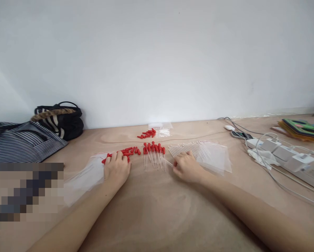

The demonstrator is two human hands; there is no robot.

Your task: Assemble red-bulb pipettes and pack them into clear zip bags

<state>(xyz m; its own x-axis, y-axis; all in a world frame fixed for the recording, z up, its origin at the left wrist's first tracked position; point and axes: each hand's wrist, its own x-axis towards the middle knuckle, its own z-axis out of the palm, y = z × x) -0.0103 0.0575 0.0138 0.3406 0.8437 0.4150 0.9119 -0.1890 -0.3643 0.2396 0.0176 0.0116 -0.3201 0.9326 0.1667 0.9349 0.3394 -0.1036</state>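
My left hand (117, 168) rests over a heap of red rubber bulbs (127, 151) on a clear plastic bag (85, 176); its fingers curl down, and what they may hold is hidden. With fingers closed, my right hand (186, 166) holds a thin clear tube (167, 161) that points left. Beside that hand lies a row of clear tubes (202, 149) on another plastic bag (221, 159). Between my hands several droppers with red bulbs (153, 148) lie together, their clear stems toward me.
Behind sit more red bulbs (147, 133) and short clear tubes (164, 132). At right are a power strip (298, 166) with cables, a black device (241, 135) and stacked colored sheets (301, 129). Striped (22, 141) and black (70, 122) bags stand left.
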